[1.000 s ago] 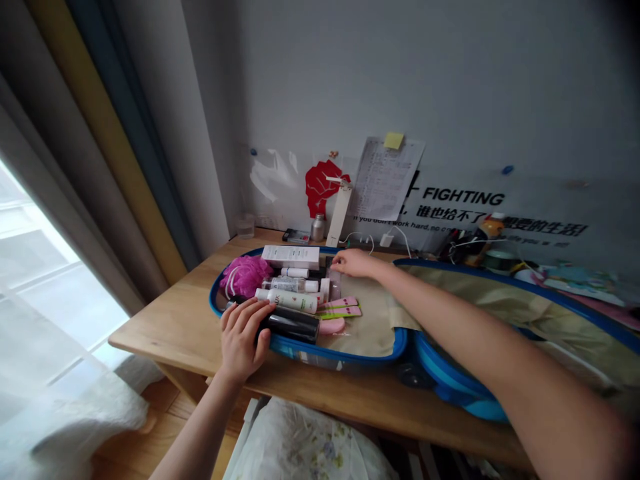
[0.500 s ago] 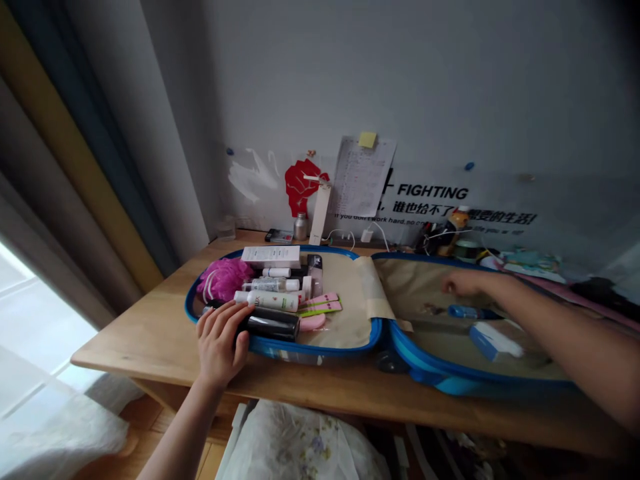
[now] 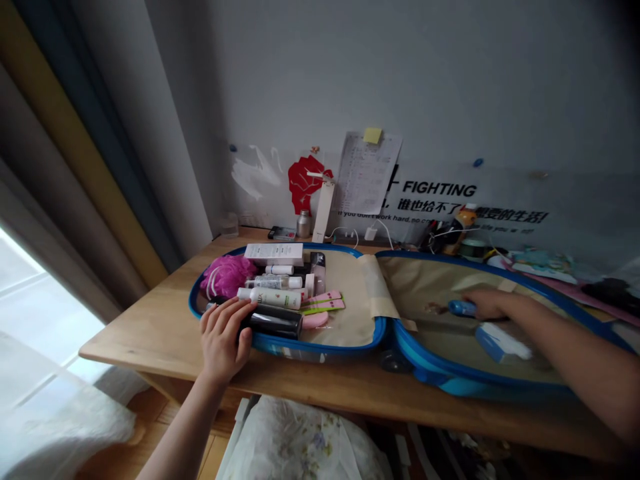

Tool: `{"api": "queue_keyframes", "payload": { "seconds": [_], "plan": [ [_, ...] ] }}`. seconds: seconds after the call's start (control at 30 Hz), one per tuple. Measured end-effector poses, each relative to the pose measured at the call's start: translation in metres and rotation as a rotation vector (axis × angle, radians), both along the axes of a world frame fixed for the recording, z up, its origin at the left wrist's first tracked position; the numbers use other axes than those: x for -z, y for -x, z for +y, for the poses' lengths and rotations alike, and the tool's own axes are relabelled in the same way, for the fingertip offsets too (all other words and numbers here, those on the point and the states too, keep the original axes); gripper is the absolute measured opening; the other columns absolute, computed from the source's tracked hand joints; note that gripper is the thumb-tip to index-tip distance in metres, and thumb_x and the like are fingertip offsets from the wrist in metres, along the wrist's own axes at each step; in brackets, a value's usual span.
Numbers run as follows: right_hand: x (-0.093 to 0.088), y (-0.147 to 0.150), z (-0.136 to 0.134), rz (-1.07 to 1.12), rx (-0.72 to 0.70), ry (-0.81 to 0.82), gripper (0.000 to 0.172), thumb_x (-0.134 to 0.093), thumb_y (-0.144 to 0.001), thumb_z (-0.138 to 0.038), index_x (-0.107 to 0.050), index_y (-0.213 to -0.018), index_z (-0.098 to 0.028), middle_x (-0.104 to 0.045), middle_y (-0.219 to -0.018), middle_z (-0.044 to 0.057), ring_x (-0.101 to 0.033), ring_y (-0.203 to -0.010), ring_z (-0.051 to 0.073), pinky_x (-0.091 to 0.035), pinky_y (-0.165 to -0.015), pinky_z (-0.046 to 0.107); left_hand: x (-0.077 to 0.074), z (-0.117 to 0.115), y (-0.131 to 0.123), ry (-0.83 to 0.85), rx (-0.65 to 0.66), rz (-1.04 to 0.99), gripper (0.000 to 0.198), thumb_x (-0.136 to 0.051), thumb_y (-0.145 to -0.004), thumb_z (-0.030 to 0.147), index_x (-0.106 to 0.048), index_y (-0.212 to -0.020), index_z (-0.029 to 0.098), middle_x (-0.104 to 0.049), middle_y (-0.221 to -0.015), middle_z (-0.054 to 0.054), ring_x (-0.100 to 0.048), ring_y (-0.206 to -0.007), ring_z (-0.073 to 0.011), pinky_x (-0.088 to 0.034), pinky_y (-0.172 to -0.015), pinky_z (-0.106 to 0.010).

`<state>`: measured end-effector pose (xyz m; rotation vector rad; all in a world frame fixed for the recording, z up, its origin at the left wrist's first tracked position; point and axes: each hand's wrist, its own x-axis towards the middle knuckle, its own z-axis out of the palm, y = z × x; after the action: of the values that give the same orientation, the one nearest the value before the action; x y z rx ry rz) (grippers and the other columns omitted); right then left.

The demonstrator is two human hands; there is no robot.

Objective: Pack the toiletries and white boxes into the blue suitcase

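Observation:
An open blue suitcase point(image 3: 320, 348) lies across the wooden desk. My left hand point(image 3: 225, 337) rests at the left half's near corner, fingers stretched over the rim and the end of a black cylindrical bottle point(image 3: 276, 323). Behind that bottle lie a white LUX bottle point(image 3: 275, 298), a clear bottle point(image 3: 274, 282), a white box point(image 3: 274, 254) and a purple bath puff point(image 3: 229, 276). Pink and green strips point(image 3: 323, 302) sit beside them. In the right half, my right hand point(image 3: 486, 305) closes around the right end of a blue bottle point(image 3: 461, 308); its fingertips are partly hidden.
A blue-and-white box point(image 3: 500, 343) lies near my right hand, with a small brown item point(image 3: 435, 307) to the left. Behind the suitcase stand a white lamp point(image 3: 324, 210) and a silver bottle point(image 3: 303, 224). A floral-covered bundle point(image 3: 305, 440) is below the desk edge.
My right hand has come down and right onto the blue bottle, covering its right end. My left hand stays on the rim and black bottle. The view has shifted slightly.

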<state>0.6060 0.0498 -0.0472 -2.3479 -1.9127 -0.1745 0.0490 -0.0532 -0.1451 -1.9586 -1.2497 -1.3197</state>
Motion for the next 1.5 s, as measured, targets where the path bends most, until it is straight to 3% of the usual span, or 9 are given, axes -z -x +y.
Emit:
{"api": "queue_keyframes", "payload": {
  "seconds": [0.1,0.17,0.3,0.4,0.63,0.83,0.97,1.13,1.5],
  "plan": [
    [-0.014,0.009,0.002,-0.017,-0.029,0.171,0.016,-0.072,-0.087,-0.022,-0.063,-0.074,-0.018,-0.065,-0.071,-0.002,-0.058,-0.061,0.008,-0.051,-0.064,0.023,0.000,0.000,0.000,0.001,0.004,-0.001,0.037,-0.039,-0.101,0.035,-0.065,-0.125,0.023,-0.073,-0.114,-0.010,-0.063,-0.114,-0.0262,-0.034,-0.106,-0.043],
    [-0.030,0.020,0.008,-0.025,-0.072,0.190,0.013,-0.076,-0.077,-0.012,-0.064,-0.074,-0.018,-0.069,-0.074,0.003,-0.061,-0.065,0.012,-0.051,-0.068,0.026,0.000,0.000,0.000,0.006,0.005,-0.005,0.038,-0.039,-0.101,0.035,-0.065,-0.125,0.023,-0.073,-0.115,-0.010,-0.063,-0.114,-0.0263,-0.034,-0.106,-0.042],
    [-0.065,0.062,0.026,-0.022,-0.202,0.096,0.021,-0.070,-0.078,-0.015,-0.070,-0.099,-0.013,-0.072,-0.103,0.020,-0.069,-0.088,0.024,-0.050,-0.079,0.034,-0.001,0.000,-0.001,0.016,-0.002,-0.013,0.038,-0.039,-0.100,0.035,-0.065,-0.125,0.024,-0.073,-0.116,-0.009,-0.063,-0.114,-0.0263,-0.034,-0.107,-0.042],
    [-0.080,0.115,0.039,0.004,-0.351,0.017,0.041,-0.065,-0.082,-0.024,-0.065,-0.121,-0.011,-0.067,-0.120,0.021,-0.066,-0.107,0.028,-0.049,-0.092,0.035,-0.002,-0.001,-0.002,0.009,-0.010,-0.004,0.037,-0.038,-0.101,0.034,-0.066,-0.123,0.022,-0.073,-0.116,-0.010,-0.063,-0.115,-0.0260,-0.034,-0.107,-0.042],
    [-0.072,0.266,0.045,0.105,-0.724,0.007,0.045,-0.064,-0.086,-0.036,-0.065,-0.129,-0.021,-0.067,-0.124,0.010,-0.064,-0.111,0.023,-0.047,-0.095,0.030,-0.001,-0.001,-0.001,0.015,-0.004,0.003,0.037,-0.039,-0.101,0.033,-0.066,-0.122,0.021,-0.073,-0.116,-0.010,-0.063,-0.115,-0.0254,-0.034,-0.107,-0.042],
    [-0.052,0.352,0.038,0.139,-0.815,0.048,0.048,-0.066,-0.087,-0.038,-0.058,-0.132,-0.024,-0.070,-0.125,0.006,-0.066,-0.109,0.021,-0.047,-0.090,0.028,-0.001,-0.002,-0.002,0.032,-0.014,-0.015,0.038,-0.038,-0.101,0.034,-0.067,-0.122,0.022,-0.073,-0.118,-0.009,-0.063,-0.116,-0.0252,-0.033,-0.108,-0.042],
    [-0.037,0.380,0.039,0.118,-0.785,0.075,0.041,-0.067,-0.086,-0.041,-0.060,-0.123,-0.026,-0.073,-0.118,0.003,-0.067,-0.107,0.022,-0.047,-0.087,0.028,-0.002,-0.002,-0.002,0.040,-0.008,-0.024,0.038,-0.038,-0.101,0.035,-0.067,-0.121,0.022,-0.073,-0.119,-0.009,-0.063,-0.117,-0.0251,-0.034,-0.108,-0.042],
    [-0.024,0.399,0.038,0.083,-0.758,0.073,0.035,-0.063,-0.088,-0.044,-0.062,-0.118,-0.026,-0.072,-0.123,0.004,-0.065,-0.116,0.023,-0.042,-0.097,0.033,-0.002,-0.002,-0.003,0.053,-0.019,-0.033,0.039,-0.037,-0.100,0.035,-0.069,-0.119,0.022,-0.073,-0.119,-0.009,-0.062,-0.117,-0.0249,-0.033,-0.109,-0.041],
    [-0.022,0.407,0.029,0.039,-0.727,0.115,0.034,-0.054,-0.095,-0.043,-0.065,-0.123,-0.027,-0.073,-0.124,0.007,-0.064,-0.119,0.025,-0.031,-0.106,0.042,-0.004,-0.003,-0.004,0.017,-0.008,-0.014,0.036,-0.038,-0.101,0.031,-0.067,-0.120,0.020,-0.073,-0.118,-0.009,-0.063,-0.116,-0.0245,-0.032,-0.109,-0.041]
  ]
}}
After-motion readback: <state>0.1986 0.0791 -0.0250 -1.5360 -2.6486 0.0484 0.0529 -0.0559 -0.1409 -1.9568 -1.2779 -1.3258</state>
